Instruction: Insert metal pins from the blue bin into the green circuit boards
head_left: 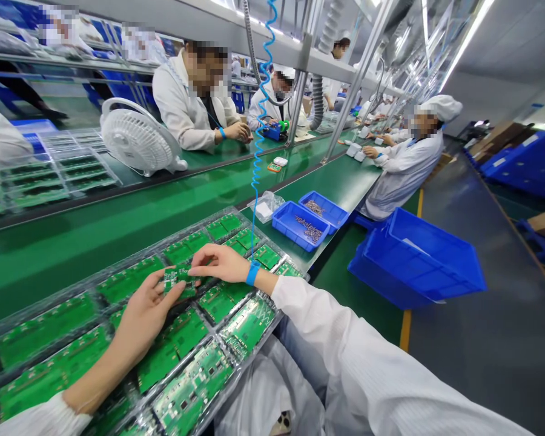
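My left hand (149, 306) is closed on a small green circuit board (175, 278), its thumb lying over the near edge. From the right, my right hand (220, 263) reaches to the same board, thumb and forefinger pinched at its right end; whether a tiny part sits between those fingertips is too small to make out. A blue wrist strap (253, 273) with a coiled cord is on my right wrist. Below both hands lies a clear plastic tray (215, 330) whose compartments hold several green circuit boards (193, 387).
Two blue bins (295, 239) with small metal parts stand beyond the tray, beside a clear plastic bag (267, 206). A green conveyor belt (218, 188) runs past, with a white fan (138, 136) across it. Large blue crates (418, 254) stand right. Co-workers sit along the line.
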### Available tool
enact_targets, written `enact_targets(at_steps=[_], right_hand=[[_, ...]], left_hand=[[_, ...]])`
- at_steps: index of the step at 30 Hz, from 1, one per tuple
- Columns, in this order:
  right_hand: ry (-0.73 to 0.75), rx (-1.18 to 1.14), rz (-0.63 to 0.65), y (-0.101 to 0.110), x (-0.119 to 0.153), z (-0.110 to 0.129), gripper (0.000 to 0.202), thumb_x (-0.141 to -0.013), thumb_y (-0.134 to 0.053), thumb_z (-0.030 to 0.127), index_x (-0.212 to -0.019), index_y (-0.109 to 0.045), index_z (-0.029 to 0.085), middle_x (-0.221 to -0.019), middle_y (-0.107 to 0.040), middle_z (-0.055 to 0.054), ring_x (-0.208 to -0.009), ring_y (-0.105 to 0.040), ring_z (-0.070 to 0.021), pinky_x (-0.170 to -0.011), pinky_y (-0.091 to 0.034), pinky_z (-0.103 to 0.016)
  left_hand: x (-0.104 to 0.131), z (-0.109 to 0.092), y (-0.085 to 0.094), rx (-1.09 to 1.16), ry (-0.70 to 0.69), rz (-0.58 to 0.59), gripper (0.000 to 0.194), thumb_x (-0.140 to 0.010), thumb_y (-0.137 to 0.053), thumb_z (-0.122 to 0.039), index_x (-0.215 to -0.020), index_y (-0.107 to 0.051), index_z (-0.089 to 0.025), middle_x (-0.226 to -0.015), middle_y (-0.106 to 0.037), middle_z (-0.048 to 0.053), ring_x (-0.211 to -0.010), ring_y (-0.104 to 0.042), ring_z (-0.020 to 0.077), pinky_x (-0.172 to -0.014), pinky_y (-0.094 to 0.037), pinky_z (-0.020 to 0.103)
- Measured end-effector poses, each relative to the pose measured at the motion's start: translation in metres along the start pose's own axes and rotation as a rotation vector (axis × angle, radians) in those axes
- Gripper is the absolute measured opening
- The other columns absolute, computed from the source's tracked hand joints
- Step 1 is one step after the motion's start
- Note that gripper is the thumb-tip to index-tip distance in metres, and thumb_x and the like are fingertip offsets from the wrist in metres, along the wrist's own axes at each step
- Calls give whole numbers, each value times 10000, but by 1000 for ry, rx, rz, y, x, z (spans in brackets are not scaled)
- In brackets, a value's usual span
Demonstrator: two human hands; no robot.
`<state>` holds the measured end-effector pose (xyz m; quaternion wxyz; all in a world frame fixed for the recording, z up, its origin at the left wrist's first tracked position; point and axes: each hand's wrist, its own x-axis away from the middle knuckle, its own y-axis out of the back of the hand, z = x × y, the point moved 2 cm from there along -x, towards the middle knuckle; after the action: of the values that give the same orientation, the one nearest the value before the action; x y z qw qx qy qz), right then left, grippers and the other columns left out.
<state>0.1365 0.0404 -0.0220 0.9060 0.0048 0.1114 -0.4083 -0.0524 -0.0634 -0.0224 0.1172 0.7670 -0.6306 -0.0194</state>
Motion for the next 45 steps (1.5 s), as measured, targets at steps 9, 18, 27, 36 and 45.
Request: enact_targets(at_steps=[9, 18, 27, 36, 45], right_hand=[[-5, 67, -83, 5, -3, 5, 521, -724, -1023, 599, -887, -772, 171, -870, -754, 6, -797, -652, -127, -793, -528, -263], [-1, 133, -127, 5, -3, 6, 558, -712, -1010, 649, -840, -762, 165, -863, -751, -1, -796, -646, -133, -771, -512, -267], [-69, 199, -190, 6, -1, 5, 461, -764, -950, 576, -822, -741, 169, -804, -749, -4, -765, -655, -139, -766, -518, -276], [-21, 236, -163, 12, 0, 7, 463, -815, -917, 609, -825, -735, 183, -768, -723, -11, -701, -608, -135, -707, -508, -286], [-30, 228, -142, 14, -3, 6, 519, -799, -921, 667, -801, -713, 192, -730, -703, -7, -665, -582, -127, -662, -495, -280]], left_hand=[[2, -3, -2, 3, -54, -113, 636, -780, -877, -631, -1253, -663, -263, -1219, -781, 70, -1353, -696, 363, -1104, -621, 453], [-1, 3, -2, 108, -91, -34, 640, -854, -868, -665, -1309, -651, -272, -1179, -789, 34, -1100, -790, 289, -1022, -678, 442], [8, -14, -14, 200, -231, 55, 636, -900, -844, -585, -1364, -625, -210, -1385, -788, 127, -1182, -809, 294, -1145, -643, 505], [5, -9, -11, 81, -368, 92, 618, -1012, -749, -489, -1526, -621, -171, -1591, -684, 178, -1472, -672, 335, -1289, -527, 517], [12, -10, -14, 79, -362, 210, 774, -1022, -749, -523, -1689, -528, -199, -1629, -667, 158, -1457, -696, 333, -1304, -511, 545]])
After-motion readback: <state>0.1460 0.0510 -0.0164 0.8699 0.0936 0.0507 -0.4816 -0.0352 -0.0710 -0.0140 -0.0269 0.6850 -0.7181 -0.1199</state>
